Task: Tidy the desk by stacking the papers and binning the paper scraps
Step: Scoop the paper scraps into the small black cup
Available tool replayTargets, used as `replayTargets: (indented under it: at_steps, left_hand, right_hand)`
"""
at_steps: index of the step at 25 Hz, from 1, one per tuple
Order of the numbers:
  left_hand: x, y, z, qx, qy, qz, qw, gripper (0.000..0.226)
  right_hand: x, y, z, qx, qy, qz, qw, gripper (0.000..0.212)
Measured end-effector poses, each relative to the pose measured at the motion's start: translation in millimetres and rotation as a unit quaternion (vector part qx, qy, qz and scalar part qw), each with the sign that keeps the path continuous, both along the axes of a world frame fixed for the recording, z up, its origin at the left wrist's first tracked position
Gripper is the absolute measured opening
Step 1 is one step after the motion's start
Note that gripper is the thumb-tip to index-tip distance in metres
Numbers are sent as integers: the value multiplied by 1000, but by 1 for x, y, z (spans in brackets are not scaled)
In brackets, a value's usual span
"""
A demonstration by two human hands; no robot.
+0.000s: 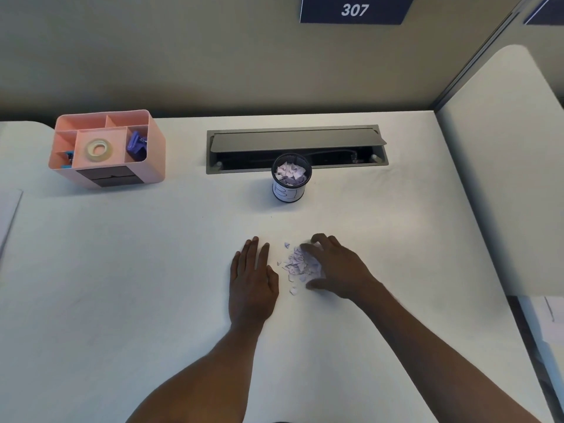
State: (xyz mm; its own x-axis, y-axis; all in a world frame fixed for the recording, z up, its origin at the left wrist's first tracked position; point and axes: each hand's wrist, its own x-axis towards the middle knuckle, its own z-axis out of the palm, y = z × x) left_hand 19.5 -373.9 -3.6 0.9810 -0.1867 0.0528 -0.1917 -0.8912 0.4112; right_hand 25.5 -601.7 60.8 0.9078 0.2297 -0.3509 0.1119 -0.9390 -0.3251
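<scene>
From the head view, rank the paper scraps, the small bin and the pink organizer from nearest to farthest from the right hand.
1. Paper scraps: on the desk under the right hand's fingertips.
2. Small bin: straight ahead, already holding scraps.
3. Pink organizer: far left corner.

Pink organizer (106,149), cable hatch (297,152)
</scene>
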Motion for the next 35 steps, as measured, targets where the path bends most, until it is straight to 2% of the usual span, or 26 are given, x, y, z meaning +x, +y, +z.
replayTargets:
  at_steps: [2,5,7,11,14,16,22,25,27,30,33,35]
  left_hand:
    - [-1,0,0,0,1,-1,1000,53]
    - [0,0,0,1,2,-2,1000,52]
    - [-1,0,0,-2,0,-1,1000,52]
    - [-1,0,0,-13,-7,-2,1000,52]
    - [-1,0,0,-14,-6,-4,1000,53]
    - [0,0,-1,-15,-4,-3,1000,53]
    - [0,0,-1,-8,0,-1,1000,54]
    - [0,0,-2,-9,1,-1,1000,55]
    - [-1,0,-1,-13,-2,0,1000,55]
    - [-1,0,0,-18,-5,-1,1000,54]
    - [0,0,-1,-18,-2,0,1000,53]
    - [0,0,-1,-17,0,1,1000,53]
  right_hand:
    - [-5,8,0,23,16,-45,999,59]
    - [-12,17,-5,3,-41,-66,997,19]
    - [-16,19,-11,-4,-72,-79,994,8]
    - [-7,12,-22,27,-86,-139,986,13]
    - [15,5,-10,178,-108,-250,946,12]
    - [38,4,12,243,-113,-290,919,10]
    - [117,22,76,317,-193,-291,882,9]
    - [149,29,83,265,-187,-272,906,11]
    - [162,33,81,209,-149,-252,933,12]
    - [168,35,79,128,-116,-210,962,23]
    - [163,34,87,135,-139,-185,964,27]
    - [155,34,93,158,-200,-175,951,21]
